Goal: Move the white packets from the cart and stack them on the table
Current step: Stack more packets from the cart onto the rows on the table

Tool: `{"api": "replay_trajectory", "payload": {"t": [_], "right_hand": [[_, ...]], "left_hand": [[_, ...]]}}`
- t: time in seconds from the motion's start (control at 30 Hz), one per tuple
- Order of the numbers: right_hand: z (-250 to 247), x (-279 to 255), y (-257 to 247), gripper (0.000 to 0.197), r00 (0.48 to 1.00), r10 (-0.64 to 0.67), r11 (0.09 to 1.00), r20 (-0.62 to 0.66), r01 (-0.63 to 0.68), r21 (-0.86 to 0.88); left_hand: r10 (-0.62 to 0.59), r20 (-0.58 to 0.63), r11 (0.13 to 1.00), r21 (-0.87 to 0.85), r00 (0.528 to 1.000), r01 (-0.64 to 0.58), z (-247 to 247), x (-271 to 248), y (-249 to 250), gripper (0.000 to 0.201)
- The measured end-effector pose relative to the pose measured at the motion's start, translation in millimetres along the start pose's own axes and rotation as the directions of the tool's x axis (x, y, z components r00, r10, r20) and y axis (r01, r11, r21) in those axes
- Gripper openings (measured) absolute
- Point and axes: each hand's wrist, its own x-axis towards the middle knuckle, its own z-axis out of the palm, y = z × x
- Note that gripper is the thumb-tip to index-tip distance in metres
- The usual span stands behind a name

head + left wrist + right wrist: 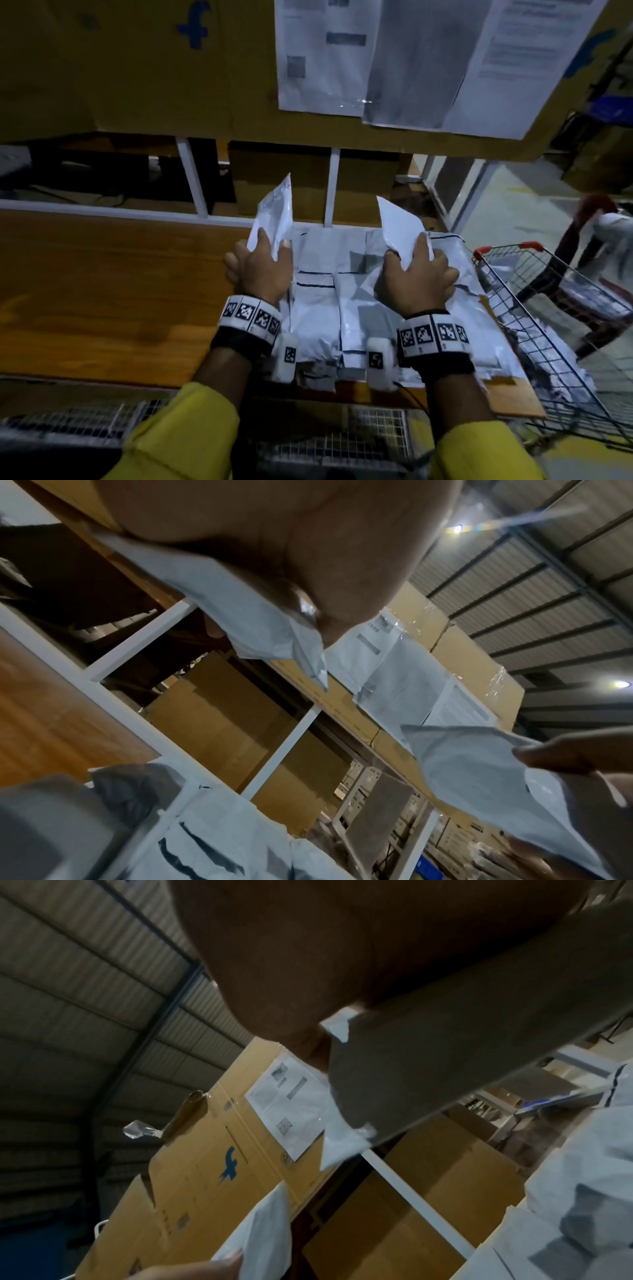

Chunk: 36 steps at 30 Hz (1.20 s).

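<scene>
Left hand and right hand each grip one raised packet above the stack; bare tabletop lies left, cart right.

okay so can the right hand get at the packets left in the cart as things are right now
Probably not yet. The right hand already grips a packet above the stack on the table. The cart stands close on that side with an open top, so it looks reachable once the hand is free.

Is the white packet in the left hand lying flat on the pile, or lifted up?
Lifted up. The left hand grips the packet by its lower end, and it stands tilted above the pile.
</scene>
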Motion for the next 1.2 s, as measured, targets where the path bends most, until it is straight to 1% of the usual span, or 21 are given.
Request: {"api": "replay_trajectory", "payload": {"t": [0.13,0.27,0.37,0.47,0.53,0.6,0.7,0.77,0.8,0.87,0.93,1.03,1.1,1.2], "right_hand": [[32.5,30.5,-21.7,0.072,0.997,0.022,0.996,0.067,-0.016,-0.088],[72.4,72.3,-39.8,0.074,0.994,0.007,0.989,0.112,0.010,-0.146],[99.5,108.7,-48.0,0.077,0.979,0.025,0.979,0.202,0.018,-0.204],[123.8,144.0,-48.9,0.079,0.957,0.053,0.964,0.287,0.025,-0.263],[140.0,164.1,-46.7,0.080,0.948,0.065,0.952,0.312,0.035,-0.304],[156.6,177.0,-41.3,0.079,0.939,0.093,0.935,0.330,0.032,-0.352],[182.0,189.1,-31.4,0.080,0.909,0.156,0.907,0.386,0.023,-0.420],[198.0,194.7,-25.0,0.085,0.888,0.189,0.885,0.418,0.030,-0.465],[205.2,195.1,-21.9,0.089,0.874,0.209,0.872,0.439,0.037,-0.489],[217.1,191.1,-15.7,0.095,0.852,0.249,0.843,0.460,0.043,-0.536],[225.8,187.6,-11.6,0.094,0.859,0.256,0.821,0.444,0.050,-0.569],[232.6,186.8,-10.6,0.085,0.874,0.226,0.802,0.431,0.084,-0.591],[233.3,185.0,-11.7,0.080,0.868,0.227,0.783,0.441,0.107,-0.612],[231.8,180.5,-12.2,0.075,0.871,0.224,0.778,0.438,0.111,-0.619]], "left_hand": [[-0.043,0.059,0.999,0.028,0.997,0.042,28.4,35.8,3.0,0.070],[-0.061,0.071,0.994,0.091,0.996,0.054,54.4,77.3,3.5,0.077],[-0.088,0.117,0.985,0.155,0.989,0.070,75.2,112.3,-4.7,0.078],[-0.136,0.160,0.972,0.213,0.978,0.101,99.1,145.5,-14.7,0.082],[-0.146,0.161,0.963,0.250,0.976,0.103,110.2,163.4,-15.1,0.082],[-0.164,0.195,0.953,0.285,0.967,0.104,117.6,175.5,-16.1,0.079],[-0.154,0.234,0.953,0.293,0.960,0.081,133.0,189.5,-23.2,0.078],[-0.150,0.253,0.958,0.274,0.956,0.078,145.1,199.0,-27.1,0.081],[-0.159,0.288,0.957,0.281,0.944,0.075,149.5,202.9,-28.6,0.083],[-0.186,0.377,0.944,0.326,0.907,0.058,154.8,208.7,-31.8,0.086],[-0.203,0.421,0.925,0.379,0.884,0.031,155.9,212.6,-34.0,0.087],[-0.195,0.427,0.900,0.436,0.883,-0.012,157.3,216.0,-41.2,0.076],[-0.169,0.460,0.878,0.472,0.872,-0.078,157.6,216.6,-45.8,0.072],[-0.117,0.500,0.842,0.508,0.858,-0.182,155.3,215.8,-48.9,0.076]]}}
